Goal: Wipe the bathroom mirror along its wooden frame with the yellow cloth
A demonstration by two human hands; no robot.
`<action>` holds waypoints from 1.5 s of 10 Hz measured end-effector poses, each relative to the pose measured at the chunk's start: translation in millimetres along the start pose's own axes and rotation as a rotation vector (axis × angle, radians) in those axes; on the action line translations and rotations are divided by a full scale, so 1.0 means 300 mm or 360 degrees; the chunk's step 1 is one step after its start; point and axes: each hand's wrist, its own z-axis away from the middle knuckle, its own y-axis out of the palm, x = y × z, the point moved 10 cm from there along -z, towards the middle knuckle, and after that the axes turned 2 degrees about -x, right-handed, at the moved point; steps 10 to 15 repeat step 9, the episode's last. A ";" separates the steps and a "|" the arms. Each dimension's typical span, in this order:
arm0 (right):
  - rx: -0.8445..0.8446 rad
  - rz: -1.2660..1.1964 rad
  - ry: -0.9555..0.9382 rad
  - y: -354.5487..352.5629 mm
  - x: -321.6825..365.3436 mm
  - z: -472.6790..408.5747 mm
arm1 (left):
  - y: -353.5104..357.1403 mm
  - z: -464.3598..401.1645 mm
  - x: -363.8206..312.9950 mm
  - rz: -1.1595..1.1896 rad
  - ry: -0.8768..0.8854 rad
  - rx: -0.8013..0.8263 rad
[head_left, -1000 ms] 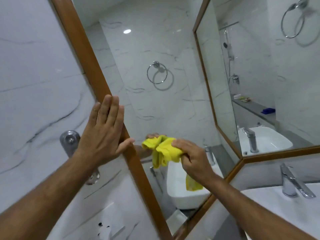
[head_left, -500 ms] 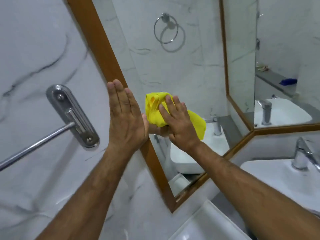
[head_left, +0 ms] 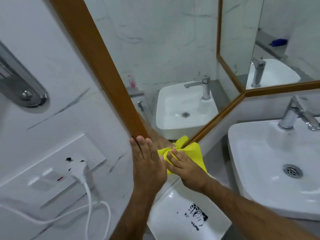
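Observation:
The mirror (head_left: 155,49) hangs on a white marble wall, edged by a brown wooden frame (head_left: 97,54). My right hand (head_left: 187,168) presses a bunched yellow cloth (head_left: 194,153) against the glass at the mirror's bottom-left corner, where the two frame strips meet. Flat and with fingers straight, my left hand (head_left: 147,163) lies on the lower end of the left frame strip, right beside the cloth. The glass reflects part of the cloth and a forearm.
A white basin (head_left: 270,163) with a chrome tap (head_left: 294,115) sits at the right. On the wall at the left are a switch plate with a white plug and cable (head_left: 83,174) and a chrome towel-bar mount (head_left: 26,90). A white box (head_left: 187,215) lies below my hands.
Both hands have slid down the left frame strip to the mirror's bottom corner, the cloth going with the right hand. The view has tilted downward.

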 end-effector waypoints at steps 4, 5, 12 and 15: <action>0.0634 0.0104 -0.0200 0.149 0.053 0.213 | 0.272 0.704 -0.039 -0.0117 -0.0249 0.1191; 0.0899 0.0326 -0.0252 0.276 0.092 0.385 | 0.269 0.766 -0.061 -0.0137 -0.0237 0.1249; 0.1140 -0.0168 0.0844 0.257 0.022 0.568 | 0.240 0.699 -0.125 -0.0109 -0.0033 0.1107; 0.1140 -0.0168 0.0844 0.257 0.022 0.568 | 0.240 0.699 -0.125 -0.0109 -0.0033 0.1107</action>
